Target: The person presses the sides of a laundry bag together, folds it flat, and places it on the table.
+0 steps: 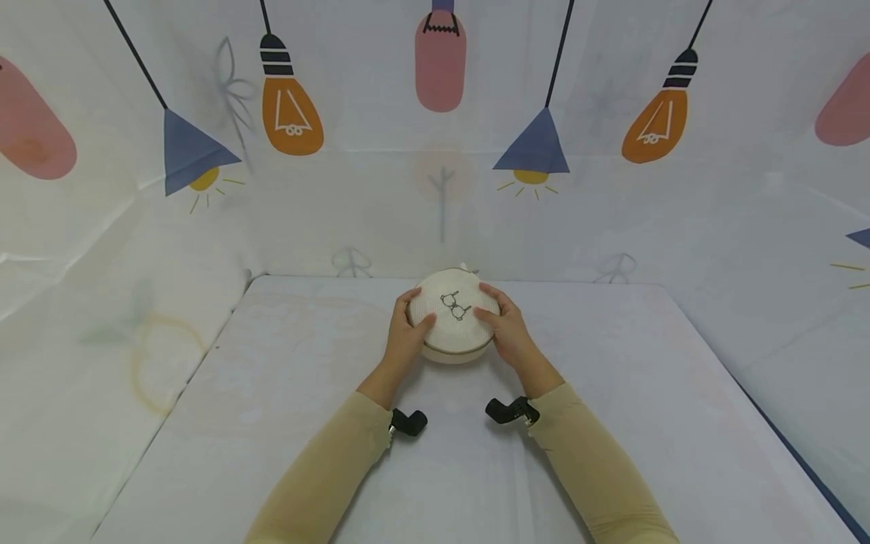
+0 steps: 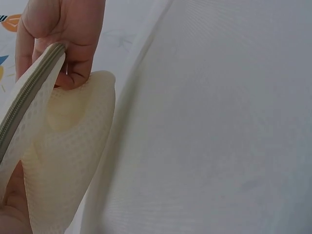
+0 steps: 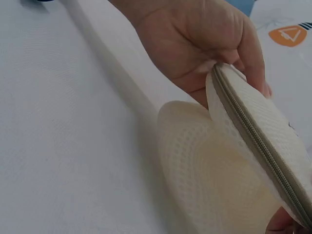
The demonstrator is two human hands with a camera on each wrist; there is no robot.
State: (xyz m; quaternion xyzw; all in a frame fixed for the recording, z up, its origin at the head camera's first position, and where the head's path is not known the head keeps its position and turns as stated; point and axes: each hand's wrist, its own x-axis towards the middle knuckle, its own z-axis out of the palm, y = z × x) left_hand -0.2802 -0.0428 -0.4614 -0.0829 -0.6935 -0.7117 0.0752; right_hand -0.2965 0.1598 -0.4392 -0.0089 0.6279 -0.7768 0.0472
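Observation:
A round cream mesh laundry bag (image 1: 445,336) is held over the back middle of the table, its printed face, with a dark bra-like outline, turned up. My left hand (image 1: 408,330) grips its left edge, thumb on the top face. The right hand (image 1: 508,326) pinches the opposite edge in the same way. Both wrist views show a grey-beige zipper (image 3: 258,141) running along the rim, its teeth meeting where visible. Below the zipper, the soft mesh underside (image 2: 68,161) bulges out. Some fingers are hidden under the bag.
A white-covered table (image 1: 306,453) spreads around the hands. White sheeting (image 1: 381,196) printed with lamps and bulbs hangs behind and at the sides. Black camera mounts (image 1: 409,423) sit at both wrists.

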